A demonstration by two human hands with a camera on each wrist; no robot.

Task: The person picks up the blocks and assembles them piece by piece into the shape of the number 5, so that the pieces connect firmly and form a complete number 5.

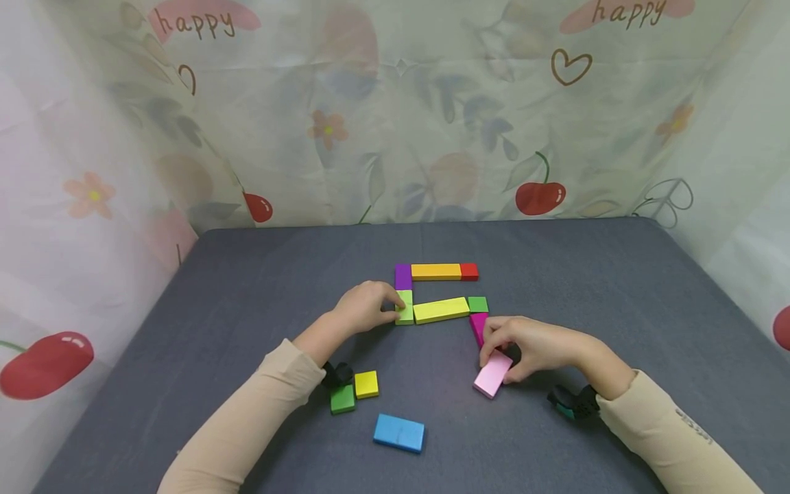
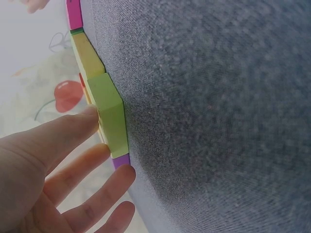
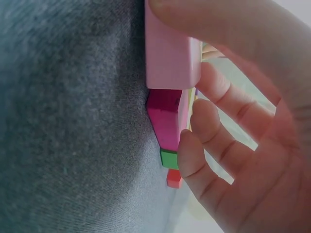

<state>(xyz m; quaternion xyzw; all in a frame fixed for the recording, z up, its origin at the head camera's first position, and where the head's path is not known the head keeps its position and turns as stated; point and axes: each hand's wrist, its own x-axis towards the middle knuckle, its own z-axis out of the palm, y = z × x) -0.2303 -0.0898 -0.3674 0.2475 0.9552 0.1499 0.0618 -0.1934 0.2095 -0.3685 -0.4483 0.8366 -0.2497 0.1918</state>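
Flat coloured blocks lie in a figure on the grey cloth: purple (image 1: pixel 403 276), orange (image 1: pixel 435 272) and red (image 1: pixel 469 272) in a far row, then light green (image 1: pixel 405 312), long yellow (image 1: pixel 441 310) and green (image 1: pixel 478 304) below. My left hand (image 1: pixel 390 309) presses its fingertips on the light green block (image 2: pixel 109 114), fingers fairly straight. A magenta block (image 1: pixel 477 326) points toward me from the green one. My right hand (image 1: pixel 496 351) pinches a pink block (image 1: pixel 492 376) just below the magenta block (image 3: pixel 167 116), its near end tilted off the cloth.
A small yellow cube (image 1: pixel 366 384), a green cube (image 1: pixel 342 399) and a blue block (image 1: pixel 398 433) lie loose near my left forearm. The grey table (image 1: pixel 617 288) is walled by a printed curtain (image 1: pixel 395 123) at back and sides.
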